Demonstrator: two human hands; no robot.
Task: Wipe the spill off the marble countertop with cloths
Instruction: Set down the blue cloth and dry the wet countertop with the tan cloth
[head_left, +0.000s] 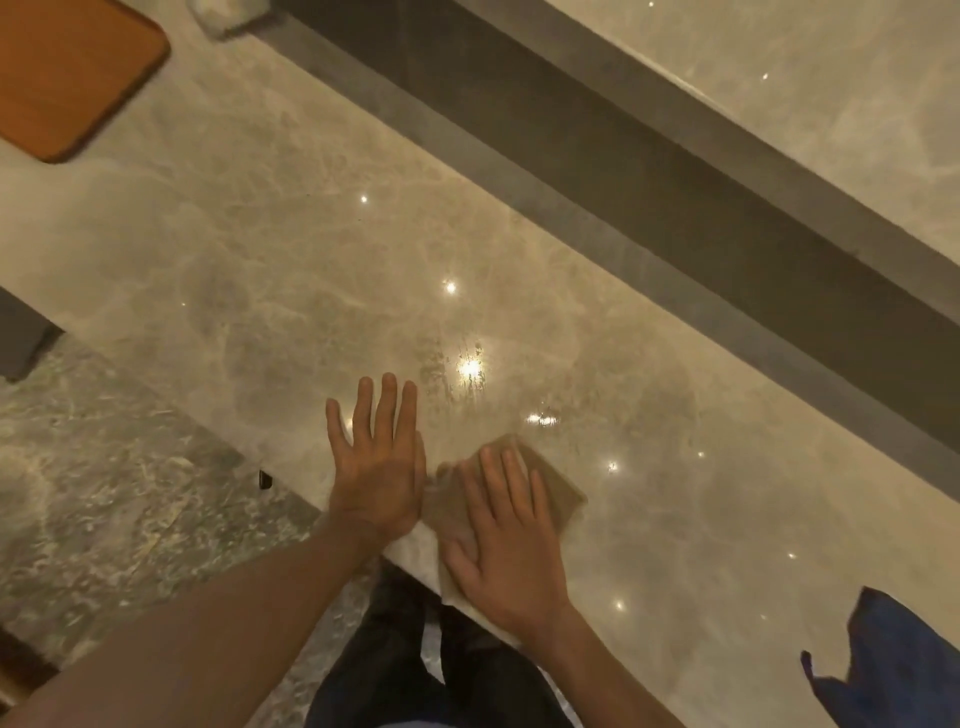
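Note:
A beige marble countertop (260, 249) runs diagonally across the head view. My right hand (506, 540) lies flat, fingers spread, pressing a tan cloth (558, 491) onto the counter near its front edge. My left hand (376, 467) rests flat on the bare marble just left of the cloth, fingers apart, holding nothing. A streaky wet smear (449, 366) shows on the surface just beyond my fingertips, around a bright light reflection. A blue cloth (893, 670) lies crumpled at the lower right of the counter.
An orange-brown wooden board (67, 73) sits at the far left end of the counter, with a pale blurred object (228, 13) beside it. A dark recessed channel (649, 171) borders the counter's far side. Dark stone floor (114, 493) lies below the front edge.

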